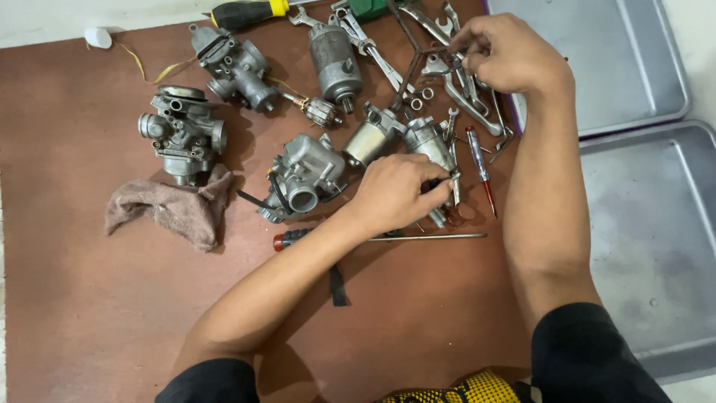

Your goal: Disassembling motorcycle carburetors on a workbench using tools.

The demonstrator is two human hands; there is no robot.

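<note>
My left hand [395, 192] rests on the brown board, fingers curled around the lower end of a grey carburetor body [430, 142] at mid-board. My right hand [507, 52] is up at the far edge, fingers pinched among a pile of wrenches [462, 86]; which tool it touches is hidden. A red-handled screwdriver [373, 237] lies just under my left wrist. A small red-and-clear tester screwdriver [479, 168] lies between my two forearms.
Three more carburetors lie to the left [183, 133] [235, 66] [304, 175], with a starter motor [334, 60] behind. A brown rag [173, 209] sits at left. A yellow-and-black screwdriver [246, 13] lies at the top. Two grey metal trays [649, 194] [634, 67] stand at right.
</note>
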